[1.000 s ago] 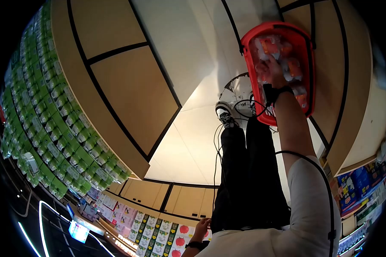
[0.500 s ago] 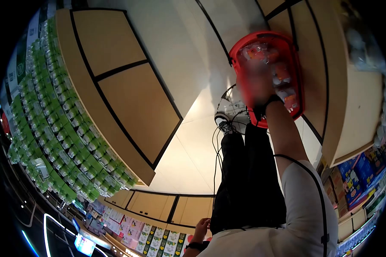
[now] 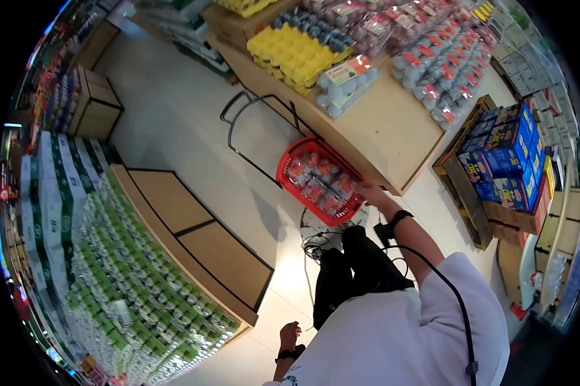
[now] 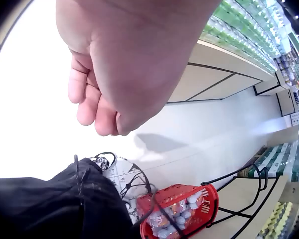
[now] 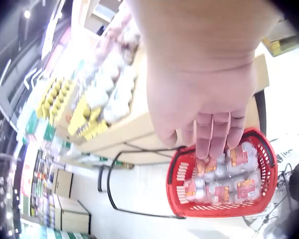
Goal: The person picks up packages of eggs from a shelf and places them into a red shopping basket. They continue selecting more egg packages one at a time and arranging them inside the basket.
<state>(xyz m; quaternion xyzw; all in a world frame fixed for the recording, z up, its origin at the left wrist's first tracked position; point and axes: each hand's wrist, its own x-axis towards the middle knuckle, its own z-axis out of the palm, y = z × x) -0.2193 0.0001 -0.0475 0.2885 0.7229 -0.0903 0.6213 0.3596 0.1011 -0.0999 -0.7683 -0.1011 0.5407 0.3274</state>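
A red shopping basket point(image 3: 283, 168) stands on the floor in front of me, holding several clear egg cartons point(image 3: 312, 192) with orange labels. Its long black handle point(image 3: 255, 166) slants out to the far left. My right hand point(image 3: 372, 193) is at the basket's near right end. In the right wrist view that hand point(image 5: 204, 94) has loosely extended fingers, which overlap the rim and cartons. Away from the basket, my left hand point(image 3: 290, 336) hangs at my side. Its fingers curl loosely around nothing in the left wrist view, where the basket point(image 4: 214, 204) shows below.
A wooden counter point(image 3: 393, 135) beside the basket bears yellow egg trays point(image 3: 293, 55) and more labelled egg cartons point(image 3: 431, 71). On the right, blue boxes point(image 3: 505, 154) sit on a wooden pallet point(image 3: 460, 206). Green packs point(image 3: 142, 276) fill the left-hand display. Cables lie by my feet.
My right hand has come out from among the cartons to the basket's end. The head view has swung up, bringing the counter and handle into sight. My left hand still hangs down.
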